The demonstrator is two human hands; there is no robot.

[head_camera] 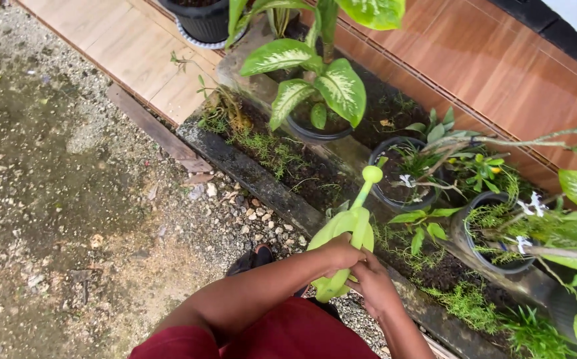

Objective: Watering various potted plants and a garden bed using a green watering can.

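1. Gripping the lime-green watering can (348,233) with both hands: left hand (340,252) closing over its top, right hand (373,284) wrapping the rear, fingers curled.
2. Hiding the can's handle and lower body under the hands; hard to make out.
3. Hovering the can's spout over the small black pot (401,174), just beyond it.
4. Showing the big-leaf plant (315,80) farther from the can, top leaves cropped.
5. Cutting off the white-flowered pot (501,233) beside the can behind leaves.

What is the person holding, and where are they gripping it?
A light green watering can, gripped by both hands at its rear handle end: left hand on top, right hand lower down.
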